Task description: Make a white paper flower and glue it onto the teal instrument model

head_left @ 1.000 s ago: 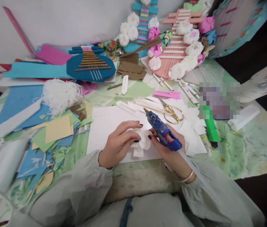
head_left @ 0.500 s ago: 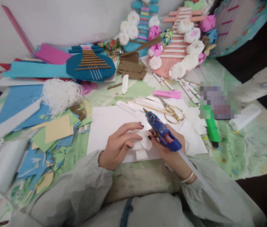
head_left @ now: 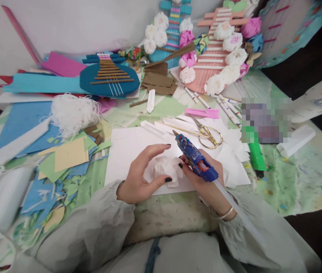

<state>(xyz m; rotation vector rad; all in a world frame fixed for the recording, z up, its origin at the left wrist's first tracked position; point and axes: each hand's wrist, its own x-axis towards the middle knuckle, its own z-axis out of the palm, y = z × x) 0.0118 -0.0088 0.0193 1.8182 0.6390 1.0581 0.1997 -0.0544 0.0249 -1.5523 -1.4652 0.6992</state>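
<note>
A blue glue gun (head_left: 196,157) with a long clear glue stick out of its back is held in my right hand (head_left: 206,182), its nozzle pointing up and left. My left hand (head_left: 141,174) curves with thumb and fingers apart around the left side of a white paper flower (head_left: 163,168). The flower lies on a white sheet (head_left: 123,151). Fingertips of my right hand reach the flower's right edge; whether they pinch a petal is hard to tell.
Gold-handled scissors (head_left: 209,136) lie behind the glue gun. White string (head_left: 75,113) and paper scraps (head_left: 70,155) spread at the left. Markers (head_left: 228,110), a green tool (head_left: 256,155) and paper instruments (head_left: 109,79) stand or lie farther back and right.
My left thumb and fingers have spread wider, and more of the flower shows as a rounded shape between my hands. The glue gun has barely moved.
</note>
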